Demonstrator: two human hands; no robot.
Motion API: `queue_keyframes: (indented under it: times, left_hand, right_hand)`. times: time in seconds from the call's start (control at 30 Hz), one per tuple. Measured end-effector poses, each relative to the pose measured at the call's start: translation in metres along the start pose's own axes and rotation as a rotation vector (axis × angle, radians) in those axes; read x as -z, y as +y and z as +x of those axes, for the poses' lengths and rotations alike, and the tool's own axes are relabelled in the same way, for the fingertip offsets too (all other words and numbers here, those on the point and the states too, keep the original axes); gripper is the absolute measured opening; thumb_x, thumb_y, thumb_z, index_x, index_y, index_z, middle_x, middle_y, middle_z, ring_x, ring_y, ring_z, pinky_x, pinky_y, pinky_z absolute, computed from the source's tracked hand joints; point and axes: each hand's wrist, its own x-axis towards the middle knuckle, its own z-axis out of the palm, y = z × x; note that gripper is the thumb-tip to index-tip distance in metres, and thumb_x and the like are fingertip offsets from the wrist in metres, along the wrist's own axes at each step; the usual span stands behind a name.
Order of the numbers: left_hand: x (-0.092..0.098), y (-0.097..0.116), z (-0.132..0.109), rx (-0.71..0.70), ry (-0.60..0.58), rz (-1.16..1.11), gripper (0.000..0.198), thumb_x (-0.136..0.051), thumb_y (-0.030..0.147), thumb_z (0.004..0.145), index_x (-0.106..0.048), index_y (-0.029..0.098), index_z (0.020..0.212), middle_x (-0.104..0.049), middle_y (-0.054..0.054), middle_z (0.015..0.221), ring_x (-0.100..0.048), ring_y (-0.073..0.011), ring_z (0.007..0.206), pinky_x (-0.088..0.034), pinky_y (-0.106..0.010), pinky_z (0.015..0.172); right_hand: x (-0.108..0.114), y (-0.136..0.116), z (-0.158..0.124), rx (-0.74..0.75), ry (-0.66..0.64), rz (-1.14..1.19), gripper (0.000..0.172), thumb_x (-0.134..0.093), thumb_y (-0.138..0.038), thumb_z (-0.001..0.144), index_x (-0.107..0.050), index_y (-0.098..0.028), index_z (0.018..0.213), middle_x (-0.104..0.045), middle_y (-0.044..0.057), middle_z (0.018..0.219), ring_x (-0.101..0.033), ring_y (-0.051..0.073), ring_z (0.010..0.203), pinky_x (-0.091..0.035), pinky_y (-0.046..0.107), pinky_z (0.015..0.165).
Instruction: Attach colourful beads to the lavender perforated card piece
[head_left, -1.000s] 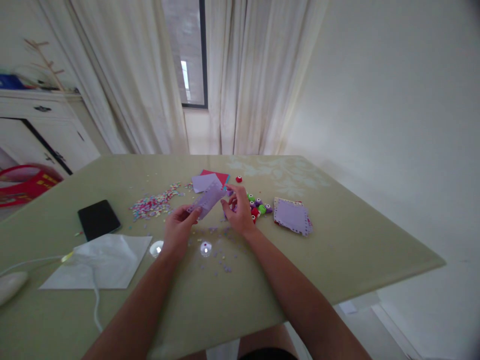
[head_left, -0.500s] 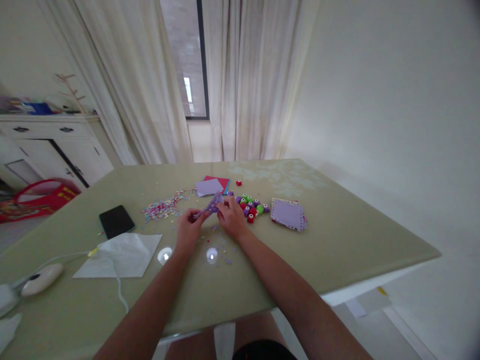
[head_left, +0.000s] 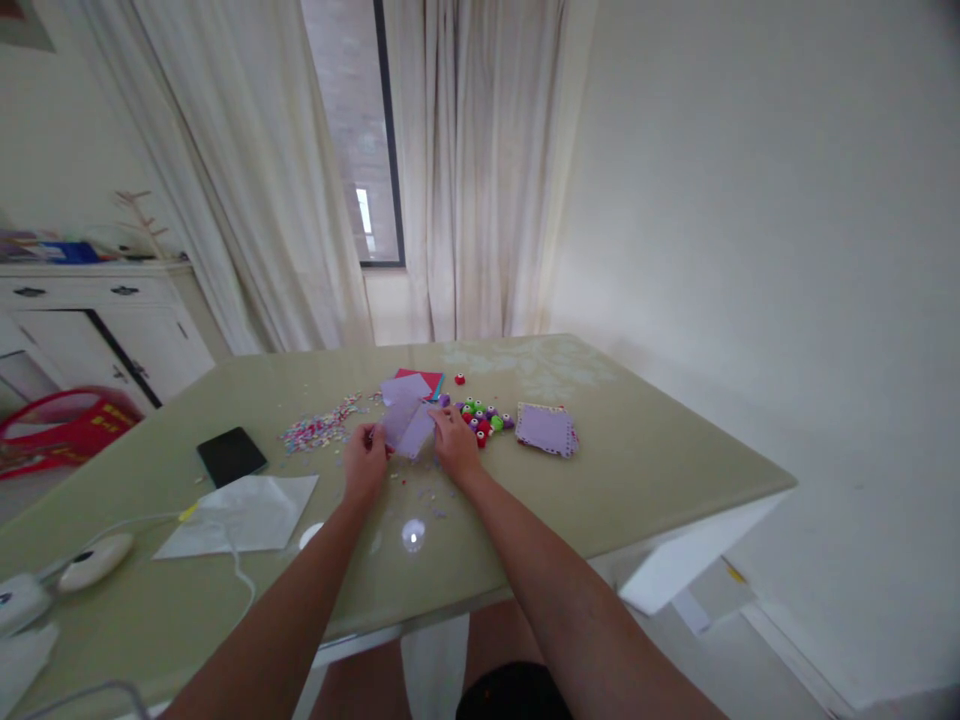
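Note:
A purple paper square (head_left: 407, 428) is held up just above the table, with a crease or fold line across it. My left hand (head_left: 365, 460) pinches its left side, and my right hand (head_left: 454, 442) pinches the right edge. Right beside my right hand lies a cluster of small red, green and purple craft punches (head_left: 480, 415). Behind the held paper is a pile of coloured paper sheets (head_left: 420, 383), with purple, red and blue showing. Small punched paper bits (head_left: 322, 428) are heaped to the left, and a few more lie in front of my hands.
A stack of purple squares with punched edges (head_left: 547, 430) lies to the right. One red punch (head_left: 460, 379) stands apart at the back. At left are a black phone (head_left: 231, 457), a white paper sheet (head_left: 247, 515), a white mouse (head_left: 96, 562) and a cable (head_left: 238, 565).
The purple paper has turned from edge-on to nearly flat toward me, and my hands have shifted along its sides. The whole view has swung slightly to the right.

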Motion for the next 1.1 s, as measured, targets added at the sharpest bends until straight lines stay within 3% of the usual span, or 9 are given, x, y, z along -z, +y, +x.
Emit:
queue_keyframes:
  times: [0.27,0.43,0.53,0.63,0.8,0.97,1.1]
  left_hand:
    - [0.000,0.014,-0.008,0.009,-0.031,0.053,0.017,-0.057,0.043,0.094,-0.054,0.026,0.092,-0.060,0.002,0.059,-0.062,-0.0239,0.055,-0.046,-0.034,0.061]
    - [0.002,0.022,-0.015,-0.010,-0.060,0.100,0.011,-0.056,0.038,0.095,-0.053,0.028,0.096,-0.056,0.004,0.054,-0.061,-0.0269,0.052,-0.043,-0.035,0.062]
    - [0.001,0.024,-0.018,-0.014,-0.084,0.111,0.013,-0.056,0.038,0.094,-0.054,0.027,0.100,-0.057,0.003,0.054,-0.063,-0.0285,0.053,-0.044,-0.035,0.062]
    - [0.001,0.022,-0.018,0.000,-0.079,0.106,0.017,-0.056,0.042,0.096,-0.054,0.027,0.103,-0.058,0.003,0.055,-0.063,-0.0285,0.053,-0.044,-0.036,0.061]
    - [0.003,0.013,-0.012,0.044,-0.003,0.077,0.026,-0.056,0.052,0.095,-0.053,0.027,0.100,-0.053,0.005,0.052,-0.058,-0.0255,0.050,-0.041,-0.034,0.057]
    - [0.005,0.008,-0.004,0.044,0.044,0.025,0.041,-0.058,0.064,0.088,-0.057,0.025,0.100,-0.063,-0.001,0.068,-0.060,-0.0221,0.059,-0.043,-0.030,0.057]
    - [0.006,0.011,-0.004,-0.022,-0.060,0.010,0.047,-0.070,0.069,0.076,-0.067,0.023,0.083,-0.071,-0.006,0.075,-0.064,-0.0249,0.074,-0.047,-0.031,0.064]
  right_hand:
    - [0.009,-0.002,-0.012,-0.023,-0.025,-0.009,0.050,-0.043,-0.012,0.105,-0.065,-0.017,0.150,-0.064,0.018,0.146,-0.068,0.027,0.123,-0.056,0.038,0.107]
    - [0.016,-0.009,-0.024,-0.007,-0.034,-0.020,0.047,-0.044,-0.033,0.113,-0.058,-0.025,0.158,-0.066,0.015,0.142,-0.070,0.027,0.119,-0.059,0.037,0.097]
    - [0.018,-0.014,-0.029,0.103,-0.085,-0.068,0.050,-0.048,-0.040,0.112,-0.055,-0.030,0.161,-0.070,0.013,0.138,-0.071,0.028,0.117,-0.058,0.038,0.098]
    - [0.017,-0.014,-0.031,0.227,-0.131,-0.116,0.048,-0.054,-0.031,0.108,-0.062,-0.024,0.155,-0.074,0.013,0.136,-0.069,0.028,0.122,-0.052,0.040,0.110]
    - [0.015,-0.009,-0.029,0.284,-0.147,-0.103,0.051,-0.057,-0.018,0.100,-0.065,-0.017,0.151,-0.071,0.013,0.149,-0.063,0.027,0.135,-0.042,0.042,0.123]
    - [0.017,-0.009,-0.029,0.336,-0.186,-0.047,0.062,-0.060,-0.014,0.094,-0.061,-0.016,0.155,-0.067,0.014,0.154,-0.060,0.026,0.142,-0.040,0.042,0.126]
    - [0.018,-0.009,-0.027,0.294,-0.140,-0.015,0.048,-0.060,-0.013,0.095,-0.072,-0.018,0.141,-0.076,0.012,0.138,-0.066,0.024,0.132,-0.046,0.036,0.119]
